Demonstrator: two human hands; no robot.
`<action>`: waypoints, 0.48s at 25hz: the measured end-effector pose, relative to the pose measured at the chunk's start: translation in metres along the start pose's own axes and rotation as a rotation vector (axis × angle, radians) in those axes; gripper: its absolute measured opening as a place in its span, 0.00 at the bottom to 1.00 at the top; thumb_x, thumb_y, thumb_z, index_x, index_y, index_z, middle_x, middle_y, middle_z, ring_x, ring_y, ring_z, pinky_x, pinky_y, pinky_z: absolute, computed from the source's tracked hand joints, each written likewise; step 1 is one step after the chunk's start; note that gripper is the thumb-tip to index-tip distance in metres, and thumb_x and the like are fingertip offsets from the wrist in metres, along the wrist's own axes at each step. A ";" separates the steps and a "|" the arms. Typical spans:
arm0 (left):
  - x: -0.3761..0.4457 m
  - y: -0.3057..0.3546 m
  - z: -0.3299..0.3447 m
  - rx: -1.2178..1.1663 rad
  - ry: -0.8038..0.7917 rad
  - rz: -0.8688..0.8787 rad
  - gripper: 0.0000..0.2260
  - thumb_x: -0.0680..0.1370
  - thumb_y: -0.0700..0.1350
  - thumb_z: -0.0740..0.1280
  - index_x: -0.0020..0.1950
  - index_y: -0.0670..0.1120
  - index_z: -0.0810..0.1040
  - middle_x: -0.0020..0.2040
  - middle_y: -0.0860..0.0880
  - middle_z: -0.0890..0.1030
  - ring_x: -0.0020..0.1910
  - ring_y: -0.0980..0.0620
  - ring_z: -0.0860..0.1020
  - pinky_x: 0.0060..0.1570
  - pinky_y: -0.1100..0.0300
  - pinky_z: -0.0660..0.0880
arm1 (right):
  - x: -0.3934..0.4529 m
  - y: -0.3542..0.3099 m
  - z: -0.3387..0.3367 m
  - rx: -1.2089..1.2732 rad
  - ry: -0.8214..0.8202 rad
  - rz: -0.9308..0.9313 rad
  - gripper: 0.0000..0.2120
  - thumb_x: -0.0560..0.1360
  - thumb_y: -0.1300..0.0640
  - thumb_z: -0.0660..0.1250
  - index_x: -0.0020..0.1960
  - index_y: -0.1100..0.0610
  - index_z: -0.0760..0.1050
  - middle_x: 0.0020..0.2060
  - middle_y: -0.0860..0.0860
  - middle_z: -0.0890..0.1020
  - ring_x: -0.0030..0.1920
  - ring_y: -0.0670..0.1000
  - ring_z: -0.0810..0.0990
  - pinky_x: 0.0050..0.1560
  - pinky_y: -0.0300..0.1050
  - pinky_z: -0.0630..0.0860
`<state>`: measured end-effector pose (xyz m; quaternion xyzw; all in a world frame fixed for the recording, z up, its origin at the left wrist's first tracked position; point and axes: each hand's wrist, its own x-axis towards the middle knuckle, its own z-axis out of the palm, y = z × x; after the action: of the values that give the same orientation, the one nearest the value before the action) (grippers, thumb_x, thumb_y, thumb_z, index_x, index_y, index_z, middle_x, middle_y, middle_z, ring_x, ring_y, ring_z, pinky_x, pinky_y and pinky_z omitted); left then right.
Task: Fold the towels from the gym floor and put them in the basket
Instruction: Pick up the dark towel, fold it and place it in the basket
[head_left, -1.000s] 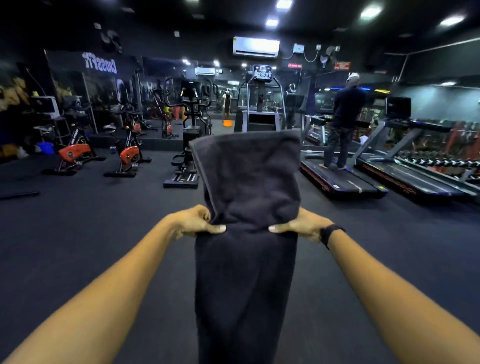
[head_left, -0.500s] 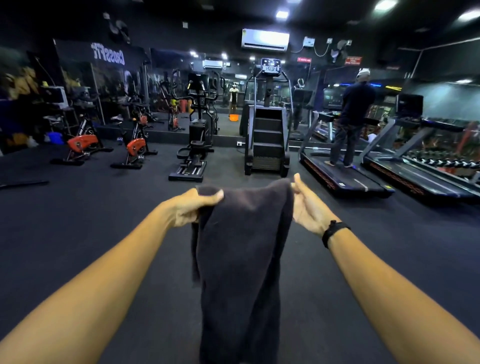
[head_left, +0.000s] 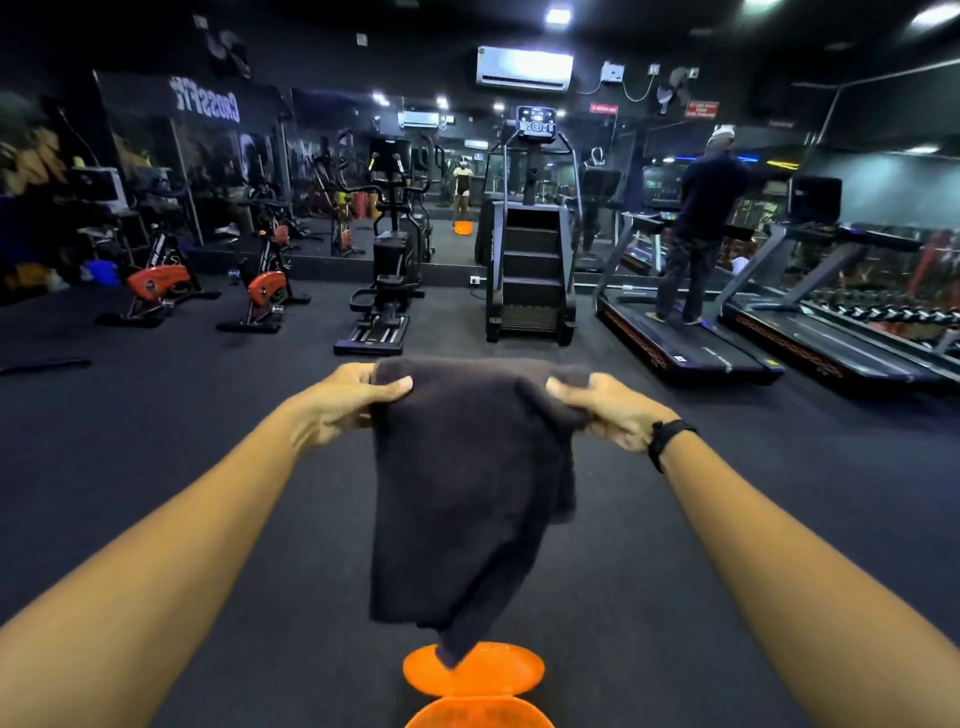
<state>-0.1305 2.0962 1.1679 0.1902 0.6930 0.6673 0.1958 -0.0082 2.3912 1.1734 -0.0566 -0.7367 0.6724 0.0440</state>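
A dark grey towel (head_left: 467, 493) hangs folded in front of me, held up by its top edge. My left hand (head_left: 348, 402) pinches the top left corner and my right hand (head_left: 608, 410) pinches the top right corner; a black band sits on that wrist. The towel's lower tip dangles over an orange basket (head_left: 498, 675) on the floor at the bottom centre, whose lower part is cut off by the frame.
Black gym floor (head_left: 182, 467) all around. Ahead stand a stair climber (head_left: 530, 270), an elliptical (head_left: 387, 270) and two orange spin bikes (head_left: 260, 291). A person (head_left: 701, 228) walks on a treadmill (head_left: 685, 343) at right, with a dumbbell rack (head_left: 883, 312) beyond.
The towel's raised upper half has come down over the rest, so it hangs shorter. Both hands shifted to grip the new top edge, and the orange basket has come into view below.
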 end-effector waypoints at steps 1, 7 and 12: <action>0.000 0.000 0.000 -0.010 -0.002 0.027 0.09 0.77 0.46 0.68 0.56 0.47 0.80 0.49 0.51 0.84 0.52 0.51 0.79 0.54 0.54 0.73 | -0.001 -0.001 0.000 0.003 -0.005 -0.007 0.12 0.74 0.57 0.70 0.56 0.59 0.78 0.46 0.52 0.85 0.47 0.48 0.83 0.43 0.41 0.80; 0.004 -0.007 0.006 0.029 0.152 0.130 0.10 0.80 0.43 0.65 0.60 0.46 0.79 0.50 0.49 0.83 0.51 0.50 0.79 0.53 0.54 0.72 | 0.000 -0.015 -0.013 -0.065 -0.020 -0.043 0.19 0.71 0.56 0.72 0.60 0.58 0.77 0.54 0.53 0.84 0.56 0.52 0.82 0.54 0.50 0.79; 0.010 0.000 0.012 -0.094 0.199 0.162 0.10 0.79 0.40 0.65 0.60 0.42 0.79 0.48 0.50 0.84 0.51 0.50 0.80 0.56 0.54 0.75 | 0.004 -0.004 -0.005 -0.101 0.041 -0.026 0.23 0.67 0.58 0.77 0.59 0.61 0.77 0.50 0.54 0.84 0.53 0.53 0.82 0.49 0.48 0.81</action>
<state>-0.1326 2.1121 1.1677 0.1693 0.6594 0.7281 0.0803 -0.0117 2.3968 1.1780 -0.0629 -0.7693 0.6324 0.0651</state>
